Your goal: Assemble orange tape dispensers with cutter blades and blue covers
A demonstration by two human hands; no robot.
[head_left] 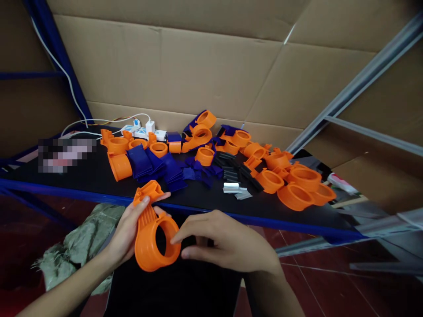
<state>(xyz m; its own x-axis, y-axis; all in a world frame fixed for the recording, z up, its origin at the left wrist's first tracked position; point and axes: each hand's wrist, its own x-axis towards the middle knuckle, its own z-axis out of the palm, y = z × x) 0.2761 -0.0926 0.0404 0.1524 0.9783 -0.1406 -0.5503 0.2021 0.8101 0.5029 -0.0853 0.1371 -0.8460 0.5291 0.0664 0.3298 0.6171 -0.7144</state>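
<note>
The right hand (228, 244) fingers the orange ring part's (153, 235) rim, the left hand (127, 233) gripping it.

Smooth orange plastic housing (153, 240); matt cardboard wall (172, 75).

A: What can't u make out from here?
B: Patch on the bench (82, 178) at far left is blurred, can't read it. My left hand (127, 231) covers the back of the orange part (153, 240).
A: Right side?
B: Right hand (228, 242) palm is turned away, so I can't tell if it holds anything. Forearms cut off at btm edge.
</note>
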